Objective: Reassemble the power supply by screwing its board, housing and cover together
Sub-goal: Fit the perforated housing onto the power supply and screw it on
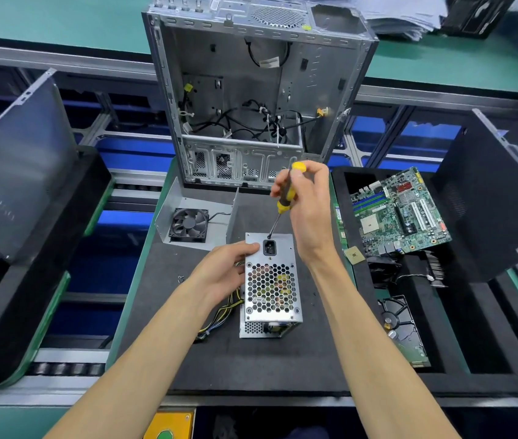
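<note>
Silver metal makes up the power supply (271, 285), a small box that sits on the black foam mat (251, 362) in the middle of the view. Its top face has a panel of little six-sided holes and a black plug socket (269, 247) near the far end. A bunch of yellow and black wires (219, 315) comes out of the box at about 8 o'clock.

At 9 o'clock from the box, the left hand (224, 274) holds its side, with the thumb lying on the top edge next to the socket. At 1 o'clock from the box, the right hand (307, 204) has its fingers wrapped around a yellow and black screwdriver (284, 198). The screwdriver leans a bit, and its thin metal tip touches the top of the box just above the socket.

At 12 o'clock stands a big open computer case (261, 90) with black cables inside. At 10 o'clock lies a grey metal cover (169, 207) with a black fan (188, 224) on it. At 3 o'clock a green motherboard (398, 213) rests in a black tray (479, 327). A hard drive (402, 327) lies in the same tray at 4 o'clock.
</note>
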{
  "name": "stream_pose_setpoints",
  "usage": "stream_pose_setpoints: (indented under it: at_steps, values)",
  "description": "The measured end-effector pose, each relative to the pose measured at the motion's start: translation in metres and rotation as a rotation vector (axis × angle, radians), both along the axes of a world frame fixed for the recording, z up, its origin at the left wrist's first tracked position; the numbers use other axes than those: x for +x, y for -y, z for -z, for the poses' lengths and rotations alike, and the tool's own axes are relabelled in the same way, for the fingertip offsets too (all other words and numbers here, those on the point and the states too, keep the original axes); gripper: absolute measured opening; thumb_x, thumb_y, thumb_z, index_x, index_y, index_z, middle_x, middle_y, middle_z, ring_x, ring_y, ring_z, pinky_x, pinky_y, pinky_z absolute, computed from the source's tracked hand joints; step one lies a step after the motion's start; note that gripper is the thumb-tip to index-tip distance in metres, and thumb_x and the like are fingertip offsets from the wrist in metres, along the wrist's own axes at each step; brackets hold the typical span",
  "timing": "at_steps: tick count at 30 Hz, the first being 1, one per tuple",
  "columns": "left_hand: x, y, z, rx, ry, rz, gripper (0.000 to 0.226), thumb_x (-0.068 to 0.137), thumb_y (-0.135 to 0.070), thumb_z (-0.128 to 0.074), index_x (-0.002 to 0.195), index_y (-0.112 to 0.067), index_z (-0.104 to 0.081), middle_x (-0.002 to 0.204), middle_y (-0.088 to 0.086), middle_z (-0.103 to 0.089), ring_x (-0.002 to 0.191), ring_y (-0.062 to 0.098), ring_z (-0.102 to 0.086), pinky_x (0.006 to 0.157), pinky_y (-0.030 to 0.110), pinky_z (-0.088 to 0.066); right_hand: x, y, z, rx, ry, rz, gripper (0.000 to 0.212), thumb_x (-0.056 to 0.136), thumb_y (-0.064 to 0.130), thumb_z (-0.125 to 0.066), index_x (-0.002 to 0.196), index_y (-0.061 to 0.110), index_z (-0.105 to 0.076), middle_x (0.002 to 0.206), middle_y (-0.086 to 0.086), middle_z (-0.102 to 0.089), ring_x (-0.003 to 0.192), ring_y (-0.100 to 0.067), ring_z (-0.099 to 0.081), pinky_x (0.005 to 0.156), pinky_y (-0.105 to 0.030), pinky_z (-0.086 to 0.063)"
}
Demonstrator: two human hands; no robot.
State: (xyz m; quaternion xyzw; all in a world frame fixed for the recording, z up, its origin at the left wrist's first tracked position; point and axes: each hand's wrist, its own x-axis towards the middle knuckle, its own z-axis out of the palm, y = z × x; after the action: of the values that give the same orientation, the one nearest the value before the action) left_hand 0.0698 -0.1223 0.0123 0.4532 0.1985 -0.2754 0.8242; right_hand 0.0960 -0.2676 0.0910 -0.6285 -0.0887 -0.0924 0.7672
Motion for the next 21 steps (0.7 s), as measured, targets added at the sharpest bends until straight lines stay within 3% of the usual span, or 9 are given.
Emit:
stream_pose_setpoints:
  at_steps: [3, 5, 7, 10, 11, 14, 17, 19, 21]
  values:
    - [0.0003, 0.0005, -0.0001, 0.008, -0.004, -0.005, 0.031, 0.092, -0.007, -0.065, 0.12, 0.005, -0.067, 0.127, 0.026, -0.065, 0.103, 0.031, -0.065, 0.092, 0.041, -0.056, -0.0013, -0.0006, -0.0024, -0.032, 0.028, -0.022, 0.019, 0.101, 0.019, -0.054, 0.109, 0.017, -0.037, 0.072, 0.003, -0.055, 0.067, -0.014, -0.049, 0.064, -0.023, -0.043]
    - [0.0005, 0.0009, -0.0006, 0.016, -0.009, -0.011, 0.03, 0.092, -0.006, -0.064, 0.12, 0.005, -0.067, 0.128, 0.027, -0.064, 0.107, 0.034, -0.065, 0.091, 0.042, -0.057, -0.0022, -0.003, -0.0038, -0.057, 0.016, -0.037, 0.019, 0.105, 0.029, -0.044, 0.119, 0.017, -0.047, 0.073, 0.003, -0.049, 0.068, -0.013, -0.043, 0.064, -0.024, -0.04]
    - [0.0, 0.0012, -0.0018, 0.02, -0.011, -0.012, 0.029, 0.093, -0.006, -0.064, 0.12, 0.005, -0.067, 0.128, 0.027, -0.064, 0.107, 0.034, -0.065, 0.09, 0.042, -0.057, -0.0027, -0.0047, -0.0068, -0.051, -0.018, -0.048, 0.033, 0.107, 0.034, -0.033, 0.12, 0.019, -0.059, 0.077, 0.003, -0.051, 0.071, -0.013, -0.045, 0.068, -0.026, -0.039]
    - [-0.0006, 0.0014, -0.0028, 0.02, -0.014, -0.007, 0.031, 0.094, -0.005, -0.062, 0.122, 0.006, -0.065, 0.124, 0.027, -0.066, 0.099, 0.03, -0.067, 0.087, 0.04, -0.057, -0.0023, -0.0048, -0.0078, -0.078, -0.028, -0.04, 0.018, 0.105, 0.028, -0.044, 0.109, 0.016, -0.058, 0.083, 0.003, -0.064, 0.075, -0.012, -0.059, 0.069, -0.022, -0.047]
    - [-0.0008, 0.0016, -0.0031, 0.013, -0.013, -0.006, 0.029, 0.094, -0.005, -0.062, 0.12, 0.006, -0.066, 0.118, 0.025, -0.068, 0.088, 0.026, -0.069, 0.079, 0.037, -0.059, -0.0026, -0.0059, -0.0097, -0.081, -0.027, -0.054, 0.008, 0.104, 0.024, -0.051, 0.107, 0.017, -0.052, 0.082, 0.003, -0.066, 0.073, -0.012, -0.061, 0.067, -0.02, -0.048]
    - [-0.0003, 0.0024, -0.003, -0.003, -0.02, -0.004, 0.022, 0.094, -0.004, -0.061, 0.113, 0.004, -0.067, 0.099, 0.016, -0.068, 0.056, 0.013, -0.065, 0.059, 0.027, -0.056, -0.0015, -0.0067, -0.0084, -0.099, -0.006, -0.063, 0.015, 0.101, 0.03, -0.054, 0.111, 0.02, -0.049, 0.073, 0.006, -0.058, 0.067, -0.01, -0.052, 0.064, -0.019, -0.045]
    - [-0.0001, 0.0028, -0.0022, 0.015, -0.019, -0.01, 0.023, 0.094, -0.004, -0.062, 0.115, 0.004, -0.067, 0.103, 0.017, -0.068, 0.058, 0.014, -0.067, 0.06, 0.028, -0.057, -0.0011, -0.0056, -0.0086, -0.061, -0.024, -0.096, 0.033, 0.106, 0.035, -0.035, 0.119, 0.02, -0.062, 0.079, 0.005, -0.054, 0.073, -0.012, -0.048, 0.068, -0.02, -0.043]
    - [-0.0003, 0.0029, -0.0022, 0.017, -0.019, -0.012, 0.024, 0.094, -0.005, -0.063, 0.116, 0.004, -0.067, 0.106, 0.019, -0.068, 0.064, 0.016, -0.069, 0.064, 0.03, -0.058, -0.0009, -0.0054, -0.0093, -0.043, -0.042, -0.07, 0.026, 0.105, 0.03, -0.041, 0.114, 0.016, -0.062, 0.086, 0.003, -0.062, 0.078, -0.012, -0.059, 0.071, -0.021, -0.047]
    - [-0.0006, 0.0032, -0.0032, 0.015, -0.02, -0.014, 0.028, 0.093, -0.005, -0.063, 0.119, 0.006, -0.066, 0.109, 0.02, -0.067, 0.069, 0.018, -0.07, 0.066, 0.031, -0.058, 0.0004, -0.0051, -0.0088, -0.047, -0.04, -0.042, 0.01, 0.102, 0.02, -0.055, 0.109, 0.016, -0.05, 0.089, -0.006, -0.065, 0.077, -0.014, -0.066, 0.069, -0.021, -0.051]
